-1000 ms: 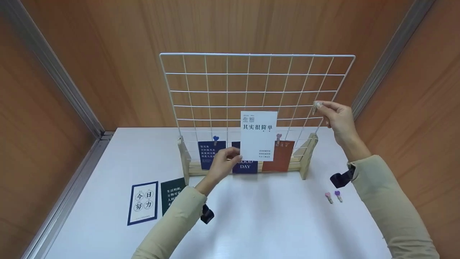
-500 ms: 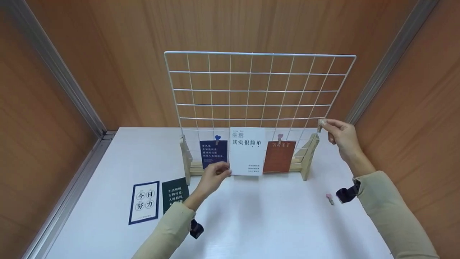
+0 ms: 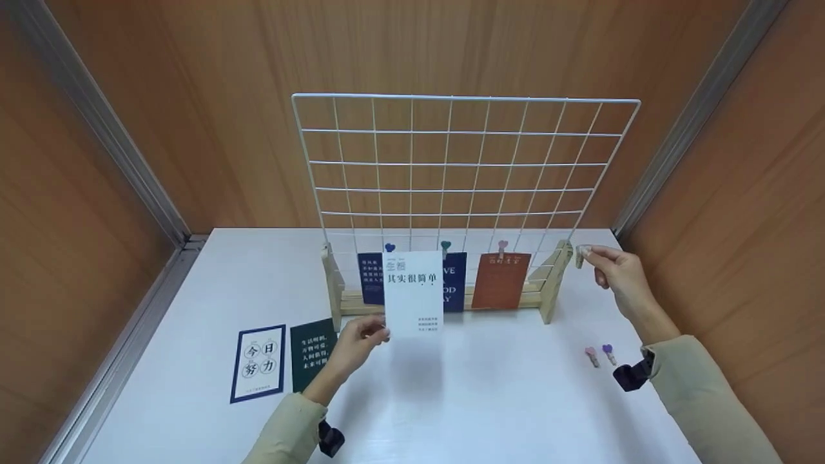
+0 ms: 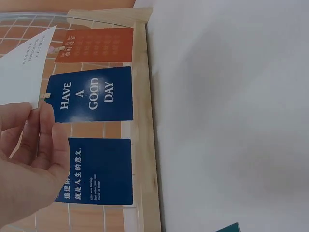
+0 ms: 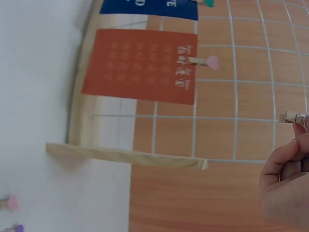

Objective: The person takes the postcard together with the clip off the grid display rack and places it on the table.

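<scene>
My left hand (image 3: 356, 345) pinches a white card (image 3: 413, 303) with black lettering by its lower left edge, holding it upright in front of the wire grid. Between the thumb and finger of my right hand (image 3: 624, 278) is a small wooden clothespin (image 5: 291, 117), just right of the stand's right foot. Clipped low on the white wire grid (image 3: 451, 133) hang a blue card (image 3: 370, 283), a blue "HAVE A GOOD DAY" card (image 4: 91, 94) and a red card (image 3: 501, 281). The white card partly covers both blue ones in the head view.
A blue-framed card (image 3: 258, 363) and a dark green card (image 3: 311, 351) lie on the table's left side. To the right lie a pink-heart clothespin (image 3: 592, 356) and a purple-heart clothespin (image 3: 608, 353). The grid's wooden stand (image 3: 546, 290) stands near the wood-panelled wall.
My left hand has carried the white card left and down, uncovering part of the middle blue card. My right hand has come down beside the stand, still holding the clothespin.
</scene>
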Motion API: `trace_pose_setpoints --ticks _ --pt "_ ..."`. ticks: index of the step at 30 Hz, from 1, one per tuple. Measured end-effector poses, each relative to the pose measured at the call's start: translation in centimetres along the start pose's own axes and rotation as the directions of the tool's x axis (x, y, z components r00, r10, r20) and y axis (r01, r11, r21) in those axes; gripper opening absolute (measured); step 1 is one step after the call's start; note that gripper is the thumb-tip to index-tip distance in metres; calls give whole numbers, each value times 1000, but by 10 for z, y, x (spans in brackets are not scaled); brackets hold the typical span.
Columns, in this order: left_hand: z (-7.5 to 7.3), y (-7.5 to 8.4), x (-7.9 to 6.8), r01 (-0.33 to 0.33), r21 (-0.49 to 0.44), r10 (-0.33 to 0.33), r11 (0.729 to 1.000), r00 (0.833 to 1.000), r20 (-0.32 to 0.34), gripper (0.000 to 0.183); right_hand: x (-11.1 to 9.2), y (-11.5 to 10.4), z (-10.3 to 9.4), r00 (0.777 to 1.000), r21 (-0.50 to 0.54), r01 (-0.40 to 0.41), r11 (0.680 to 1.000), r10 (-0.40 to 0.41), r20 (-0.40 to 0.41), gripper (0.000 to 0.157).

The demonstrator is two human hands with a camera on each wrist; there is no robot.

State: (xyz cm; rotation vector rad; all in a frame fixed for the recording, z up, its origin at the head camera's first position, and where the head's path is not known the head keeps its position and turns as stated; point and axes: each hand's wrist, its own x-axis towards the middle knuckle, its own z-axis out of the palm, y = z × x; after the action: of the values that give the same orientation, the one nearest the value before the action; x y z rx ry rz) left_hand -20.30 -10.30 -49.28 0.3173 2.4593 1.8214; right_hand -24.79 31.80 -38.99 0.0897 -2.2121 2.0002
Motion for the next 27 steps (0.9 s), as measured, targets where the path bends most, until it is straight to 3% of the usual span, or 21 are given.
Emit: trace_pose_setpoints --ticks 7,15,27 --pt "-9 -18 -11 73 -26 -73 997 997 -9 17 -11 17 -8 998 -47 -61 997 61 14 10" --pt "-18 -41 -27 143 -48 -143 989 990 -6 20 -21 37 -12 992 -107 -123 987 126 28 22" --pt "-18 -71 -48 237 -12 -237 971 971 -22 22 -33 70 -12 972 -160 -216 963 228 64 33"
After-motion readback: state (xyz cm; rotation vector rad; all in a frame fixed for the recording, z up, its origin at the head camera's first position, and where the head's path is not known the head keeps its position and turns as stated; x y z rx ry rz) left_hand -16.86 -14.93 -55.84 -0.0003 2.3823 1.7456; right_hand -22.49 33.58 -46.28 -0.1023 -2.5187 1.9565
